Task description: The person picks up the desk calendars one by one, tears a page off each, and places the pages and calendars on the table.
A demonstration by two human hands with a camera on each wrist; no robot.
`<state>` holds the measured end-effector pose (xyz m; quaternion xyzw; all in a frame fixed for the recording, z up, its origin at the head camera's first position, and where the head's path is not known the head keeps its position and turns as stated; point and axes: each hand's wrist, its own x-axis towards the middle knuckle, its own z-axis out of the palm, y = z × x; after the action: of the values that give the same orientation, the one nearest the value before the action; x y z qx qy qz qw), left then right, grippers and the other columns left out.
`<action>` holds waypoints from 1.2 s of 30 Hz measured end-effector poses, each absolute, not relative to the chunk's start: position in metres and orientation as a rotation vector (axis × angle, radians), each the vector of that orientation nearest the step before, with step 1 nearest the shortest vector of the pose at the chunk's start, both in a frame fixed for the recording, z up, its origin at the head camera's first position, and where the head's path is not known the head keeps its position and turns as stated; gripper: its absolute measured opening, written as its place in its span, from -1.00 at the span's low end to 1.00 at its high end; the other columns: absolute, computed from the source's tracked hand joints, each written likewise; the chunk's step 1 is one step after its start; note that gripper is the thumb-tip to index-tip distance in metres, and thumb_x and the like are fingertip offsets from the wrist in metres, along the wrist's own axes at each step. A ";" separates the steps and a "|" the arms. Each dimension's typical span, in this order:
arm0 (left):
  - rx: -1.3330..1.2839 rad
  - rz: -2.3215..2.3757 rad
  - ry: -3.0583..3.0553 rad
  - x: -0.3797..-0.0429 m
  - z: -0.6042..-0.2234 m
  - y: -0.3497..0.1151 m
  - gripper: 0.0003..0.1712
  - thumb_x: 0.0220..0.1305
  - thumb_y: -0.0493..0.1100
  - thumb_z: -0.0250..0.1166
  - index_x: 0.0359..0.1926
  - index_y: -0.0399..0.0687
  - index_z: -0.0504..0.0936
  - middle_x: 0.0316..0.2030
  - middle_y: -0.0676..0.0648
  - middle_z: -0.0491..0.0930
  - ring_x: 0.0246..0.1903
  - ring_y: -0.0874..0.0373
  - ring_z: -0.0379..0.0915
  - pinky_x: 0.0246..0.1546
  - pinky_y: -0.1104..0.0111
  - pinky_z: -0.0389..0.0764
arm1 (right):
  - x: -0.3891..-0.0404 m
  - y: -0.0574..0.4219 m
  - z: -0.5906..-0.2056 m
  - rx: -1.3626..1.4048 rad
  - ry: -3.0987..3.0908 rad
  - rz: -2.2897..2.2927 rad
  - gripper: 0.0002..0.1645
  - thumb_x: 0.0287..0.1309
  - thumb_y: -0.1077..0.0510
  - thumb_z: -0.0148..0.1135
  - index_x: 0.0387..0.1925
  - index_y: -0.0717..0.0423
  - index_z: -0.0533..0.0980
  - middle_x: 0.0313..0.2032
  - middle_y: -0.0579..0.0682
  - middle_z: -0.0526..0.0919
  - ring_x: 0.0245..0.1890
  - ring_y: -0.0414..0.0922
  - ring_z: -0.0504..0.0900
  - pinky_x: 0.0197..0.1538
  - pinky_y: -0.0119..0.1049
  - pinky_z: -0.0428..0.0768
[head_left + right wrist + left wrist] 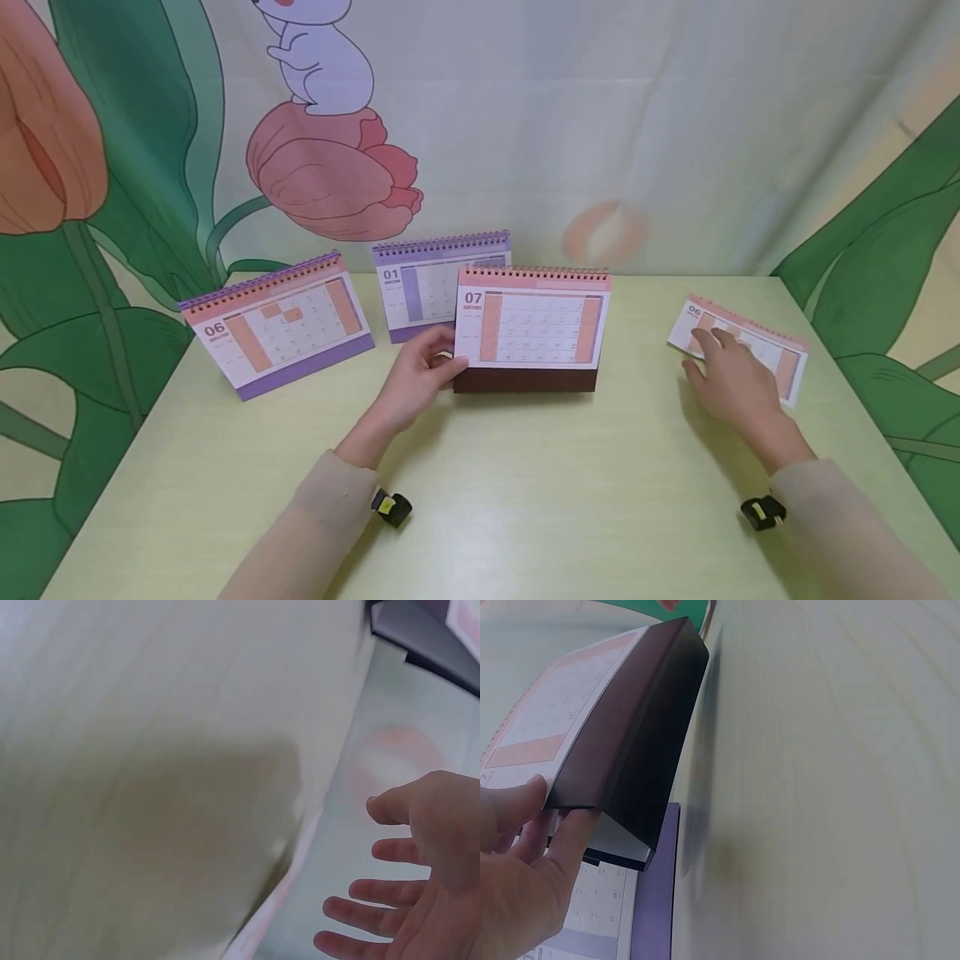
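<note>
My left hand (414, 373) grips the lower left edge of a desk calendar (538, 329) with a pink 07 page and a dark brown base. In the left wrist view my thumb lies on the front of this calendar (619, 724), fingers reaching under and behind its open side end. My right hand (737, 379), fingers spread and slightly bent, hovers close over a loose pink-and-white 06 calendar sheet stack (787, 360) on the right. In the right wrist view that hand (420, 877) has nothing between thumb and fingers; the thin sheet stack (274, 904) shows edge-on beside it.
A purple-based calendar with a pink 06 page (281, 325) stands at the left. Behind the held calendar stands a purple 01 calendar (416, 287), partly covered by it. A printed curtain (525, 150) hangs along the back edge of the pale table (570, 500).
</note>
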<state>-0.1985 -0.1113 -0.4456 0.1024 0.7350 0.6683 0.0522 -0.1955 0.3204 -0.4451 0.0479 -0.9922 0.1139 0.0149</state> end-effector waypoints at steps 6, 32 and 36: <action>0.302 2.038 2.229 -0.207 -0.450 -0.100 -0.74 0.39 -0.48 0.25 0.07 -0.36 0.55 -0.09 -0.29 0.65 -0.29 0.06 0.57 -0.23 0.28 0.70 | -0.183 0.309 -0.435 0.204 -3.033 0.375 -0.38 0.46 0.07 0.14 0.38 0.34 0.32 0.33 0.49 0.32 0.23 0.50 0.37 -0.04 0.44 0.51; 0.352 1.997 2.252 -0.242 -0.451 -0.055 -0.78 0.39 -0.44 0.28 0.02 -0.26 0.57 -0.12 -0.21 0.66 -0.17 -0.11 0.57 -0.20 0.11 0.68 | -0.148 0.280 -0.436 0.394 -2.882 0.409 -0.37 0.37 0.09 0.29 0.33 0.34 0.39 0.24 0.42 0.49 0.16 0.39 0.52 0.03 0.31 0.57; 0.341 1.991 2.253 -0.249 -0.452 -0.048 -0.80 0.39 -0.42 0.29 0.00 -0.25 0.56 -0.10 -0.21 0.65 -0.14 -0.04 0.58 -0.11 -0.02 0.67 | -0.143 0.275 -0.434 0.398 -2.876 0.422 -0.37 0.37 0.08 0.29 0.33 0.34 0.39 0.26 0.39 0.48 0.17 0.37 0.52 0.01 0.31 0.58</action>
<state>-0.2491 -0.0481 -0.4521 0.1123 0.7434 0.6569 0.0579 -0.1434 0.2749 -0.4339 0.1348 -0.9750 0.1432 0.1039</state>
